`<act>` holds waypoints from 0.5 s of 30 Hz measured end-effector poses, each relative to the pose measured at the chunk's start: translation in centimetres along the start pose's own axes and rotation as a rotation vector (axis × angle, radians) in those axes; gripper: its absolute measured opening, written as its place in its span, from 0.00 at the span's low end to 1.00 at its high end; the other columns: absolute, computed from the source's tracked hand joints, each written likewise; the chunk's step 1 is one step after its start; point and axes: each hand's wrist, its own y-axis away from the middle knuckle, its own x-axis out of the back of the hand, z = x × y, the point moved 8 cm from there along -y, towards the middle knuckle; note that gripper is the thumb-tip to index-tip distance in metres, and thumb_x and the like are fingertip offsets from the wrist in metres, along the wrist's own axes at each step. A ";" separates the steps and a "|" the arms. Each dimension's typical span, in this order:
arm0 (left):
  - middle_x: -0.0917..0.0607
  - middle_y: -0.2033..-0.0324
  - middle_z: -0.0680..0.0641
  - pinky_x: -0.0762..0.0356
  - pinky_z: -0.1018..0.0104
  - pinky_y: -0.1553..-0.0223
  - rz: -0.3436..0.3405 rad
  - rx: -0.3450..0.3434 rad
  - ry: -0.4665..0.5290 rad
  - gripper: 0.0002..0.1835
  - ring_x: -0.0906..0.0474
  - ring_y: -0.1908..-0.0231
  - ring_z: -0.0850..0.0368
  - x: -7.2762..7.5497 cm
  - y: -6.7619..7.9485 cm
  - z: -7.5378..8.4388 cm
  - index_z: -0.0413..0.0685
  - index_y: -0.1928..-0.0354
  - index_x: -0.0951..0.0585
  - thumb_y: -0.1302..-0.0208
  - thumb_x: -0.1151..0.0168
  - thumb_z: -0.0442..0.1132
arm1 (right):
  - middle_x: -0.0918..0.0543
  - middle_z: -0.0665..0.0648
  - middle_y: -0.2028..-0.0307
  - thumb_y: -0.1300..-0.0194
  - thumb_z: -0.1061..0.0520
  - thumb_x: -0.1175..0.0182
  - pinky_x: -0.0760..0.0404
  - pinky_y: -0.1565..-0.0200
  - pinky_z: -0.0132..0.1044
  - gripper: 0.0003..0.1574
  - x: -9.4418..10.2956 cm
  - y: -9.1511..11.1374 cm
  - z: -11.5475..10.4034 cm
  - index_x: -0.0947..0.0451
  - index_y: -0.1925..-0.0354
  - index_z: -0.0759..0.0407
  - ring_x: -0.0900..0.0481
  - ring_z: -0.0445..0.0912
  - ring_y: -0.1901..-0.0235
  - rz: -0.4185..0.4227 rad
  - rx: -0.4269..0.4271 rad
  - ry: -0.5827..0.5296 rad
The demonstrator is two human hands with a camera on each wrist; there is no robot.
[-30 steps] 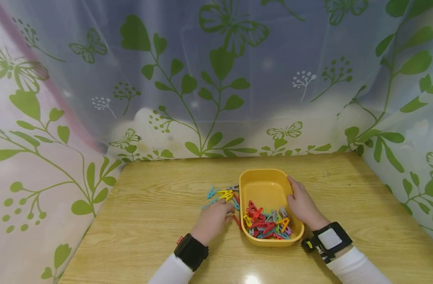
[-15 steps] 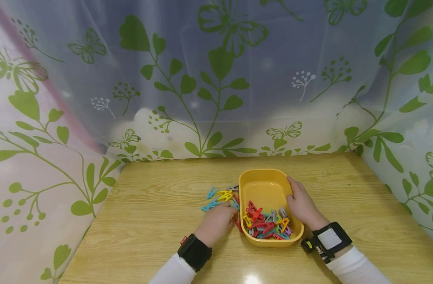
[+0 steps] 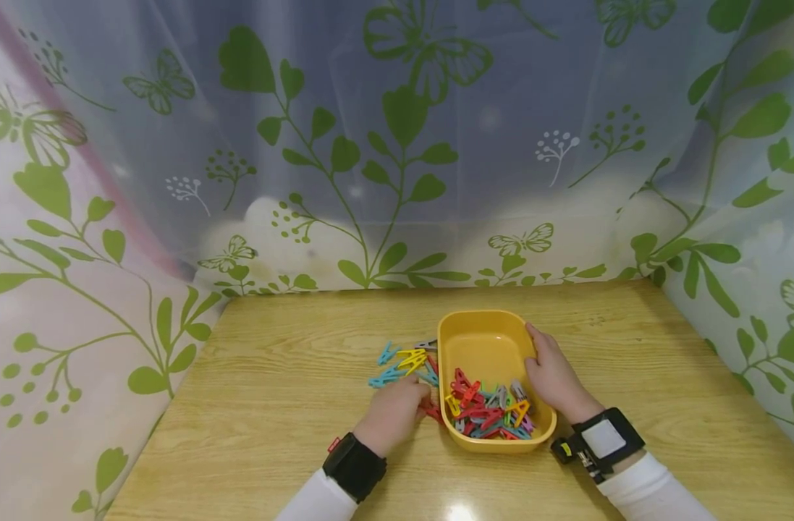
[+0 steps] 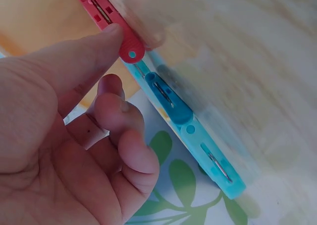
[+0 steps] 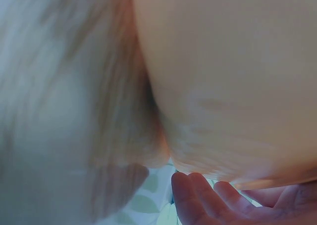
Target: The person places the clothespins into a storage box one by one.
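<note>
My left hand [image 3: 393, 412] is at the table just left of a yellow plastic bin [image 3: 488, 351]. Its thumb presses on a red clothespin [image 4: 111, 24], pinched with a finger mostly hidden behind it. The other fingers curl loosely below. Beyond the red one lie blue clothespins [image 4: 171, 101], seen edge-on in the left wrist view. My right hand [image 3: 556, 373] grips the bin's right side, thumb over the rim and fingers outside; the right wrist view shows those fingers [image 5: 213, 200] against the outer wall. Many-coloured clothespins [image 3: 484, 416] are heaped in the bin's near half.
Left of the bin, loose yellow clothespins [image 3: 412, 359], blue ones and a grey clothespin [image 3: 425, 345] lie on the wooden table [image 3: 292, 362]. A leaf-patterned curtain [image 3: 397, 181] rises behind the table's far edge and along both sides.
My left hand has shifted slightly from the loose pile to the red clothespin beside the bin and now pinches it. The right hand and the bin stay in place.
</note>
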 end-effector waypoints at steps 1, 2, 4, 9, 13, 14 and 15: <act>0.19 0.68 0.55 0.25 0.70 0.68 0.001 0.005 0.005 0.06 0.20 0.68 0.61 0.0 0.0 -0.1 0.52 0.67 0.16 0.39 0.25 0.37 | 0.45 0.81 0.27 0.25 0.66 0.60 0.37 0.32 0.67 0.38 0.1 0.0 0.0 0.55 0.22 0.76 0.40 0.75 0.29 0.002 -0.001 -0.001; 0.19 0.68 0.55 0.25 0.70 0.69 0.001 0.010 0.011 0.07 0.21 0.68 0.61 0.1 0.1 -0.2 0.52 0.68 0.17 0.39 0.25 0.36 | 0.45 0.81 0.27 0.25 0.66 0.60 0.37 0.32 0.67 0.38 0.1 0.0 0.0 0.55 0.22 0.76 0.40 0.75 0.29 0.001 0.000 0.001; 0.19 0.69 0.55 0.27 0.71 0.70 0.007 0.020 0.020 0.08 0.22 0.69 0.62 0.2 0.1 -0.4 0.52 0.69 0.17 0.40 0.25 0.36 | 0.45 0.81 0.27 0.25 0.66 0.60 0.37 0.32 0.67 0.38 0.1 0.0 -0.1 0.56 0.22 0.76 0.41 0.75 0.29 -0.002 -0.004 -0.002; 0.22 0.70 0.55 0.29 0.71 0.71 0.022 0.039 0.031 0.08 0.25 0.71 0.63 0.7 0.2 -0.7 0.51 0.71 0.18 0.39 0.25 0.35 | 0.47 0.81 0.26 0.24 0.66 0.61 0.39 0.31 0.67 0.39 0.2 0.0 -0.2 0.58 0.21 0.75 0.42 0.75 0.28 -0.015 -0.014 -0.012; 0.21 0.69 0.54 0.27 0.71 0.70 0.041 0.055 0.047 0.07 0.24 0.71 0.63 1.2 0.4 -0.9 0.50 0.70 0.17 0.40 0.26 0.35 | 0.47 0.81 0.27 0.24 0.66 0.61 0.38 0.31 0.67 0.38 0.1 0.1 -0.3 0.58 0.21 0.75 0.41 0.75 0.28 -0.020 -0.015 -0.021; 0.20 0.69 0.54 0.27 0.70 0.70 0.045 0.065 0.055 0.07 0.24 0.70 0.62 1.3 0.5 -1.0 0.50 0.70 0.17 0.39 0.26 0.35 | 0.47 0.82 0.27 0.24 0.66 0.61 0.38 0.31 0.67 0.38 0.1 0.2 -0.4 0.58 0.21 0.76 0.41 0.75 0.28 -0.021 -0.013 -0.023; 0.20 0.68 0.53 0.26 0.70 0.70 0.050 0.076 0.063 0.07 0.23 0.70 0.61 1.5 0.5 -1.1 0.49 0.70 0.17 0.38 0.27 0.34 | 0.47 0.82 0.27 0.24 0.66 0.61 0.38 0.31 0.67 0.38 0.1 0.2 -0.4 0.58 0.21 0.76 0.41 0.75 0.28 -0.022 -0.011 -0.024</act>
